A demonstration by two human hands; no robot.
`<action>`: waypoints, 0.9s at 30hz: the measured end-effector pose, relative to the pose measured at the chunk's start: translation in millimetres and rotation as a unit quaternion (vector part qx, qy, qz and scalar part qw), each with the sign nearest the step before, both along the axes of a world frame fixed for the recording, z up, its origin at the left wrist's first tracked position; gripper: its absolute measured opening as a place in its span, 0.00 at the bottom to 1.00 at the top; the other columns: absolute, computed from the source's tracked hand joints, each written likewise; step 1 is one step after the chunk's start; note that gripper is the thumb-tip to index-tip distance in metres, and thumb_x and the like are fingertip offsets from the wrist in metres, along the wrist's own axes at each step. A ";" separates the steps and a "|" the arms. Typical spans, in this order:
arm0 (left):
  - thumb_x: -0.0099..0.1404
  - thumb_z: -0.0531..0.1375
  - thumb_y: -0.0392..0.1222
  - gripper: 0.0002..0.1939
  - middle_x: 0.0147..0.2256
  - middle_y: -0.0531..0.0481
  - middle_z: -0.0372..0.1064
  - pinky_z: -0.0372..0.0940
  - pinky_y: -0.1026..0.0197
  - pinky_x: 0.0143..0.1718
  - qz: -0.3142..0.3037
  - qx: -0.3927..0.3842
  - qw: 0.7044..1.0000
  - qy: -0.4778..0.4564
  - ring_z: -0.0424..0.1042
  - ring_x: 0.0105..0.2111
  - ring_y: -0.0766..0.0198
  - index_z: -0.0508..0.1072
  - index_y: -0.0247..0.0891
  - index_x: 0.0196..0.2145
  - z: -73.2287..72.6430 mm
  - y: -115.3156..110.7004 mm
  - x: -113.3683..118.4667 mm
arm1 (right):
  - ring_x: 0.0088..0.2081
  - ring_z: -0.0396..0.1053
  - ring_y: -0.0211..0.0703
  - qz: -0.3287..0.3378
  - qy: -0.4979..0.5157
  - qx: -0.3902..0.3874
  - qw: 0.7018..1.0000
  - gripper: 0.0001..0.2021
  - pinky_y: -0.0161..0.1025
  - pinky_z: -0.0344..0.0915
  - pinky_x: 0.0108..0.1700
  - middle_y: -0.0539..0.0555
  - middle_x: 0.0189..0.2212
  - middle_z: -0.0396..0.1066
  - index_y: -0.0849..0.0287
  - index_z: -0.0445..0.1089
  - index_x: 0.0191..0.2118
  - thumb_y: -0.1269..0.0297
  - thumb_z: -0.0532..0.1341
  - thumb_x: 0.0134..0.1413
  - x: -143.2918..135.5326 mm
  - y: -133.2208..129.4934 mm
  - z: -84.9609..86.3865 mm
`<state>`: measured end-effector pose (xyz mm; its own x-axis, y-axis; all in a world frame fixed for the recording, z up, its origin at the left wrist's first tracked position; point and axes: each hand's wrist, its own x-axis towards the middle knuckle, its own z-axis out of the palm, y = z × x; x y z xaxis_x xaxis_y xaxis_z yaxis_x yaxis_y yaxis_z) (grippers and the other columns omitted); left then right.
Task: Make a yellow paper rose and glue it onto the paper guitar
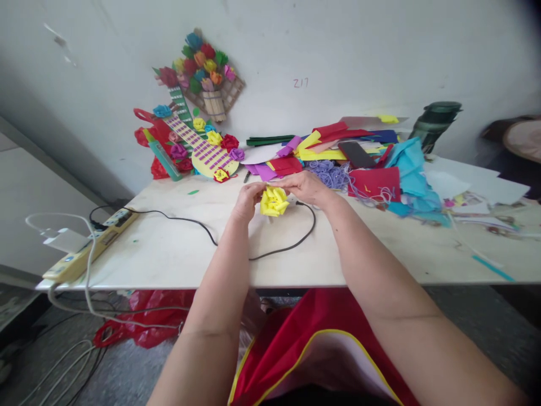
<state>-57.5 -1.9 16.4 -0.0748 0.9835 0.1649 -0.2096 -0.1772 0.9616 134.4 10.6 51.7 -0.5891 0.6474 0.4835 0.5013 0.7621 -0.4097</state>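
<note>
A yellow crepe-paper flower (274, 202) with layered petals is held above the table, facing me. My left hand (249, 199) closes on its left edge, thumb and fingers pinched near the petals. From the right, my right hand (305, 186) reaches over the flower's upper edge, its fingers pressed together on the back of the petals. Those fingertips are partly hidden. Below and around the flower runs a black cable (291, 246) across the tabletop.
Crepe-paper strips (325, 148), purple yarn (327, 175) and a dark phone (356, 154) lie at the back. A flower-decorated cardboard guitar (209, 151) and green glue bottle (164, 158) lean left. A power strip (91, 245) lies along the left edge; a dark bottle (437, 125) stands right.
</note>
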 end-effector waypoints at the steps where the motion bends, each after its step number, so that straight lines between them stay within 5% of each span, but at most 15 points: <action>1: 0.42 0.64 0.44 0.10 0.19 0.56 0.62 0.55 0.67 0.23 -0.002 0.005 1.000 0.006 0.62 0.21 0.70 0.69 0.35 0.21 0.0 -0.7 -0.2 | 0.38 0.74 0.39 0.002 0.000 -0.001 1.000 0.22 0.33 0.64 0.41 0.50 0.38 0.79 0.49 0.74 0.50 0.76 0.56 0.53 0.0 -0.2 -0.1; 27: 0.43 0.65 0.42 0.08 0.19 0.54 0.67 0.59 0.65 0.24 -0.040 0.017 0.999 0.027 0.65 0.21 0.68 0.74 0.35 0.22 1.4 -4.5 -6.5 | 0.37 0.73 0.38 0.001 -0.026 0.003 1.000 0.23 0.32 0.62 0.39 0.49 0.36 0.79 0.49 0.75 0.50 0.76 0.56 0.51 -1.8 -1.7 1.3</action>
<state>-64.0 -6.4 17.8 0.0135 0.9795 0.2009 -0.1728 -0.1956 0.9653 132.7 8.9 53.0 -0.6147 0.6431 0.4567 0.5197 0.7657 -0.3788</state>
